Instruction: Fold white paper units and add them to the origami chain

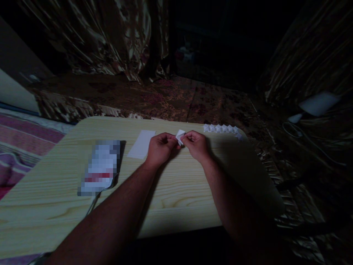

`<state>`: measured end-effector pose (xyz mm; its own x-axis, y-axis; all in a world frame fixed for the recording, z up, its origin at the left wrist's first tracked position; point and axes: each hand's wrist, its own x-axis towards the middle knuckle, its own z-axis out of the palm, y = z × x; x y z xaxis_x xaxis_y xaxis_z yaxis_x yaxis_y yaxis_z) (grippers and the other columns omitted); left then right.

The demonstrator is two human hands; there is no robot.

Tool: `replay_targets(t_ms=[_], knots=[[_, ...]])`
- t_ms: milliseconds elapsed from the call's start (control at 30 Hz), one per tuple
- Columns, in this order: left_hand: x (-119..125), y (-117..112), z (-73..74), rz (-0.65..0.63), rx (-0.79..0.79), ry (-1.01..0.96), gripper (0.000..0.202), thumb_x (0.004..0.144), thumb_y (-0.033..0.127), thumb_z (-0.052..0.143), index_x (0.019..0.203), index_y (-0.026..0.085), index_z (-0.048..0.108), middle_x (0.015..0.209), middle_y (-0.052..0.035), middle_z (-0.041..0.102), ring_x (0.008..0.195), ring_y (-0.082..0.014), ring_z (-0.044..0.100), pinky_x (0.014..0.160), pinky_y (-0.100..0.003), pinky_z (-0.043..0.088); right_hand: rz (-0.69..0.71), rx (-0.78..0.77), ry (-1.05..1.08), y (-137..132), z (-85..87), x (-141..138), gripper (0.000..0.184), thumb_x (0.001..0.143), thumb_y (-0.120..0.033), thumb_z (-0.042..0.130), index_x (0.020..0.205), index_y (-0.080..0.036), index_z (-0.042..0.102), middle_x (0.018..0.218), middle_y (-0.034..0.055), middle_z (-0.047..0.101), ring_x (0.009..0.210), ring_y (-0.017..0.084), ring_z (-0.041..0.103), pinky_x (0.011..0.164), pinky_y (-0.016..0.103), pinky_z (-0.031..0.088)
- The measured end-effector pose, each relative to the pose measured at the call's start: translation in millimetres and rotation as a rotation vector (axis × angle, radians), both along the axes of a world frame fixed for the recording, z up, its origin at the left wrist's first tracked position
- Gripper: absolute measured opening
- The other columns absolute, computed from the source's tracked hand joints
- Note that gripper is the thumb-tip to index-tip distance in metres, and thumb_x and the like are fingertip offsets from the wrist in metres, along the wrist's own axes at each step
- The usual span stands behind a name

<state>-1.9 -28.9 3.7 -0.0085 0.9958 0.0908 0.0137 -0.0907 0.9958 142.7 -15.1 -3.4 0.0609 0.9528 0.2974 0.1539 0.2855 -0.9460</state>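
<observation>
left hand (162,150), right hand (196,145): both pinching folded paper (180,134), partly hidden
pixelated item (101,163): markings unreadable
desk (176,198): cut off left

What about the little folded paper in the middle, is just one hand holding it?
No, the left hand and the right hand both pinch the folded paper.

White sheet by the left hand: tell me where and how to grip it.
Probably best by the left edge of the sheet, coming from the left: it appears to lie flat on the table, so slip a fingertip under and pinch; the left hand crowds its right side.
</observation>
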Motion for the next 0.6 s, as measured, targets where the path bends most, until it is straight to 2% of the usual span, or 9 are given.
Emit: replay_targets(t_ms=[167, 367, 600], knots=[[-0.9, 0.6, 2.6, -0.030, -0.043, -0.043, 0.025, 0.068, 0.034, 0.069, 0.080, 0.013, 0.065, 0.064, -0.0072, 0.069, 0.046, -0.0111, 0.055, 0.045, -0.021, 0.043, 0.011, -0.006, 0.009, 1.2, -2.8, 0.3, 0.015, 0.071, -0.032, 0.064, 0.070, -0.017, 0.060, 0.065, -0.0001, 0.063, 0.060, 0.013, 0.059, 0.057, 0.023, 0.045], [0.0, 2.1, 4.5, -0.011, -0.085, -0.069, 0.027, 0.066, 0.035, 0.072, 0.078, 0.012, 0.063, 0.064, -0.0075, 0.069, 0.047, -0.0122, 0.058, 0.046, -0.022, 0.045, 0.025, -0.038, -0.001, 0.7, -4.0, -0.2, 0.016, 0.071, -0.032, 0.064, 0.069, -0.018, 0.058, 0.064, -0.0008, 0.063, 0.059, 0.012, 0.059, 0.056, 0.022, 0.044], [-0.8, 3.7, 0.5, -0.015, -0.088, -0.067, 0.030, 0.066, 0.038, 0.073, 0.079, 0.012, 0.064, 0.064, -0.0073, 0.069, 0.051, -0.0142, 0.061, 0.050, -0.023, 0.047, 0.069, -0.052, -0.076, 0.7, -6.0, 1.2, 0.017, 0.073, -0.031, 0.061, 0.064, -0.017, 0.057, 0.061, -0.0012, 0.061, 0.056, 0.010, 0.054, 0.053, 0.021, 0.040]])
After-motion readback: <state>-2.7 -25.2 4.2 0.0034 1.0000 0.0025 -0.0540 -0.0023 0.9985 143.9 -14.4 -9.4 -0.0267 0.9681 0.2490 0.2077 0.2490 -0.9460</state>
